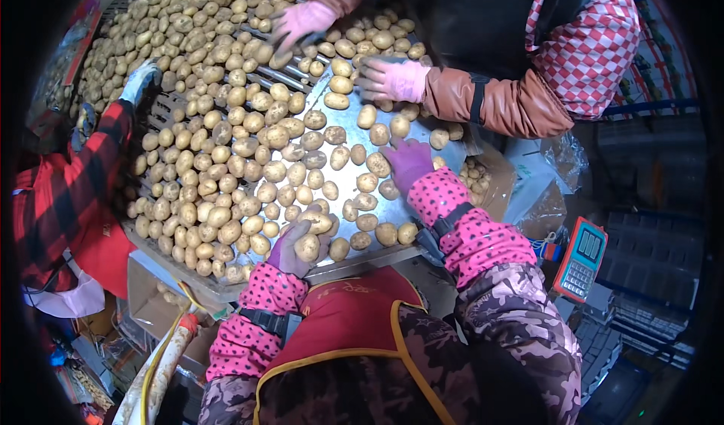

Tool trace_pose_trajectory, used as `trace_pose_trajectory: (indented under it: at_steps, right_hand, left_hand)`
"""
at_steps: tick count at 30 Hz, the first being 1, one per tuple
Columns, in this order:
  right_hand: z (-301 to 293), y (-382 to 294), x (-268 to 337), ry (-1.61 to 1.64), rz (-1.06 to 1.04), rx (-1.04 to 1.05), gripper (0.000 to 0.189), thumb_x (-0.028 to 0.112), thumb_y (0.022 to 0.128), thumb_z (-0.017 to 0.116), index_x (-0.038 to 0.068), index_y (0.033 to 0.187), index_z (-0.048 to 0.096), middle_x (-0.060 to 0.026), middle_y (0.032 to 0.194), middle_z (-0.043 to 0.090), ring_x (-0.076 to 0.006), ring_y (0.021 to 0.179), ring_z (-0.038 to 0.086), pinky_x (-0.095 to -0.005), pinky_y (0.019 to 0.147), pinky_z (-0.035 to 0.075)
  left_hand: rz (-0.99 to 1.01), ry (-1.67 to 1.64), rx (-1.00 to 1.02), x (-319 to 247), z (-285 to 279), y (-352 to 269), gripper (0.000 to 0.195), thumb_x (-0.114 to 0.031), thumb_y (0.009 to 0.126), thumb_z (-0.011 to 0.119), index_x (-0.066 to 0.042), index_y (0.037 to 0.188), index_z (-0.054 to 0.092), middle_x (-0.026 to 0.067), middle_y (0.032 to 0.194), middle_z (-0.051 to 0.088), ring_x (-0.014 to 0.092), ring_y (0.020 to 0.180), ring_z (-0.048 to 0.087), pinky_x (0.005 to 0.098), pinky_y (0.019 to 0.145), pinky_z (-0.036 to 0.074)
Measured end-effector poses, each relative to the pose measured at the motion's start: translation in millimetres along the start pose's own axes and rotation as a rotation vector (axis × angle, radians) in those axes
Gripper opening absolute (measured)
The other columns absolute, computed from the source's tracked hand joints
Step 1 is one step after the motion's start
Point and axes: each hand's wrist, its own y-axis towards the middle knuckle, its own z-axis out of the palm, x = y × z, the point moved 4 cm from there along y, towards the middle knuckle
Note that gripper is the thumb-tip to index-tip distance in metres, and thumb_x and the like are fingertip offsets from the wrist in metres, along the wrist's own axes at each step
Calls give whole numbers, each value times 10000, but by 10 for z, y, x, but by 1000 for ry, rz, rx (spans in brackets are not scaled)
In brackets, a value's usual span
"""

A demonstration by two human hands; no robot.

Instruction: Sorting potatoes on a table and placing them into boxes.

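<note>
My left hand (291, 252), in a purple and grey work glove, is at the near edge of a metal sorting table (353, 190). A potato (307, 248) rests in its fingers, with more potatoes right against it. My right hand (408, 165), in a purple glove, lies flat near the table's right side with nothing seen in its grip. Beside its fingertips is a loose potato (378, 165). Potatoes (212, 176) are spread thickly to the left and more thinly over the bare sheet in front of me. The undersides of both hands are hidden.
Across the table, a co-worker's pink-gloved hands (396, 80) reach among potatoes. Another co-worker's gloved hand (141, 80) is at the left. A lined carton of potatoes (486, 179) stands below the right edge, near a scale display (581, 260). A pale pole (161, 363) rises at lower left.
</note>
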Motion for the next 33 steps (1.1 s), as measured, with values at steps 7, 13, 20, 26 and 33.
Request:
trace_pose_trajectory:
  at_steps: [7, 13, 20, 26, 33]
  right_hand:
    - [-537, -479, 432, 869, 29, -299, 547, 368, 903, 741, 71, 1353, 653, -211, 1166, 719, -390, 1069, 697, -491, 958, 528]
    - [-410, -303, 209, 887, 145, -330, 444, 247, 895, 712, 0, 1263, 684, -254, 1163, 718, -421, 1075, 700, -469, 976, 546]
    - [141, 640, -243, 530, 4, -415, 435, 144, 833, 711, 72, 1260, 665, -223, 1235, 656, -450, 1164, 613, -510, 1015, 498]
    - [-327, 66, 688, 903, 144, -399, 555, 251, 850, 761, -20, 1318, 636, -227, 1238, 681, -336, 1132, 676, -433, 979, 544]
    - [-707, -353, 2326, 974, -649, -59, 491, 178, 846, 762, 19, 1297, 654, -201, 1194, 654, -370, 1035, 678, -450, 878, 546]
  left_hand:
    - [45, -236, 76, -78, 163, -111, 595, -471, 1075, 458, -71, 1515, 458, 164, 1559, 502, 358, 1219, 594, 525, 1029, 532]
    - [413, 451, 119, -138, 125, -68, 546, -576, 998, 440, -129, 1285, 563, 151, 1414, 511, 377, 1272, 521, 560, 1003, 427]
    - [258, -209, 53, -208, -164, -430, 587, -405, 1094, 446, -6, 1517, 363, 243, 1558, 426, 439, 1339, 546, 617, 1087, 503]
    - [464, 30, -105, -214, -279, -786, 542, -479, 1081, 459, -81, 1448, 457, 135, 1423, 563, 361, 1258, 609, 555, 1051, 510]
    - [1379, 1305, -512, -328, -581, -634, 502, -404, 1018, 628, -17, 1325, 537, 111, 1233, 641, 282, 1116, 683, 428, 890, 609]
